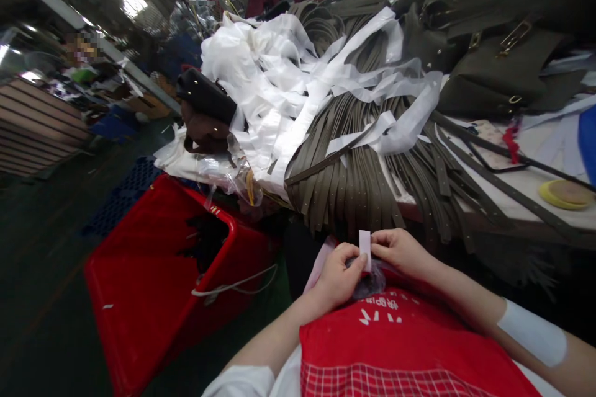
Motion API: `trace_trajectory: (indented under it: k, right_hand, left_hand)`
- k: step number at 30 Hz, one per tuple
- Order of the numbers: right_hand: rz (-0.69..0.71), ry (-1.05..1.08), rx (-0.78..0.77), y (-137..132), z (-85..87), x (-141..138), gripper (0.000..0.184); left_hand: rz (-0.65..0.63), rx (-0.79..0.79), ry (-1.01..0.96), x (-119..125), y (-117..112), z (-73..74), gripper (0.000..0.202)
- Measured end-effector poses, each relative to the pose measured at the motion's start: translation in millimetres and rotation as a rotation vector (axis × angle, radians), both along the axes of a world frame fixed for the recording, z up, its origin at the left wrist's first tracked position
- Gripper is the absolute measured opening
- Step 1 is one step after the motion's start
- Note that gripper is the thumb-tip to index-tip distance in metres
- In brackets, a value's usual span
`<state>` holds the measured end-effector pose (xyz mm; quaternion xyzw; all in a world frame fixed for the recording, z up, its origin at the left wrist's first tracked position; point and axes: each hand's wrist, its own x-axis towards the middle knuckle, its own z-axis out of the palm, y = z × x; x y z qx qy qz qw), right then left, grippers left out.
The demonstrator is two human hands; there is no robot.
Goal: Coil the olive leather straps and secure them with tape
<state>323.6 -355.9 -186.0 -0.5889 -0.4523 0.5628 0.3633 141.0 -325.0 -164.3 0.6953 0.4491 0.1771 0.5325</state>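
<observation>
A small white strip point(365, 250), perhaps paper or tape, stands upright between my hands just above my lap. My left hand point(341, 273) pinches its lower end between thumb and fingers. On the other side, my right hand point(397, 249) has its fingers closed at the strip's edge; what they hold, if anything, I cannot make out. A crumpled piece of clear plastic point(370, 282) lies under my hands on the red apron point(395, 335). Right in front, many dark olive straps point(344, 180) with small holes hang over the table edge.
White tissue-like sheeting point(274, 87) is heaped across the table, with loose strips over the straps. Olive handbags point(503, 68) are piled at the right, near a yellow round dish point(565, 193). A red bin point(144, 298) with dark pieces inside stands on the floor at left.
</observation>
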Motion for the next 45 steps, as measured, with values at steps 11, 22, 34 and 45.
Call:
trace_trajectory:
  k: [11, 22, 34, 45]
  right_hand:
    - [0.120, -0.139, 0.030, -17, 29.9, 14, 0.026]
    - [0.076, -0.044, -0.047, -10, 15.3, 14, 0.031]
    - [0.261, -0.205, -0.042, 2, 34.1, 29, 0.022]
    - [0.211, -0.202, 0.017, -2, 30.3, 27, 0.025]
  left_hand:
    - [0.101, 0.036, 0.076, 16, -9, 3.6, 0.018]
    - [0.098, -0.012, 0.147, 18, -11, 3.3, 0.027]
    - [-0.057, 0.020, 0.254, 21, -3, 18.5, 0.029]
    - [-0.212, -0.055, 0.266, 15, 4, 17.2, 0.028]
